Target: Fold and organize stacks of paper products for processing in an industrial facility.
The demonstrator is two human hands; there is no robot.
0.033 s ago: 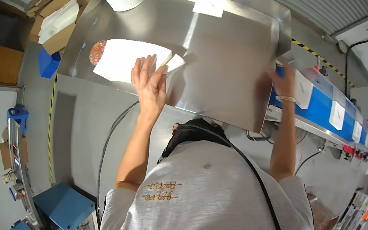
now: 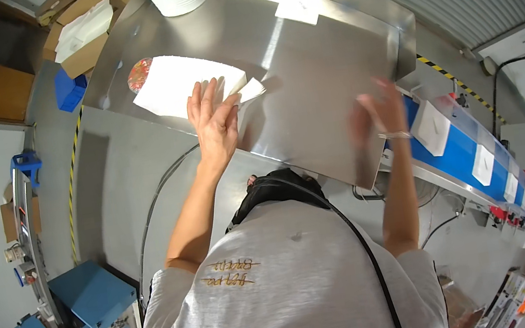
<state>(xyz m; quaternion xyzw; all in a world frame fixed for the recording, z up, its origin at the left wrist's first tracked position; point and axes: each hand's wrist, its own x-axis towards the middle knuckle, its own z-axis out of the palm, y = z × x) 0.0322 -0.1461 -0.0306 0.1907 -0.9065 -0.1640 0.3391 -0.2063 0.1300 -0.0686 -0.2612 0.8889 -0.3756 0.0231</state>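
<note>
Blurred at right of centre, the right hand — grip impossible to tell — is well apart from the left hand, splayed against a flat white paper-like stack left of centre, seemingly steadying it on the silvery steel table.

Left hand at white stack on steel table; right hand blurred, near blue conveyor.

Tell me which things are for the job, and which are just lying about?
Seem to be for the job:
white stack, under the left hand
table
belt with white packs, near the blurred right hand

Probably just lying about:
blue stool
blue bin
</note>
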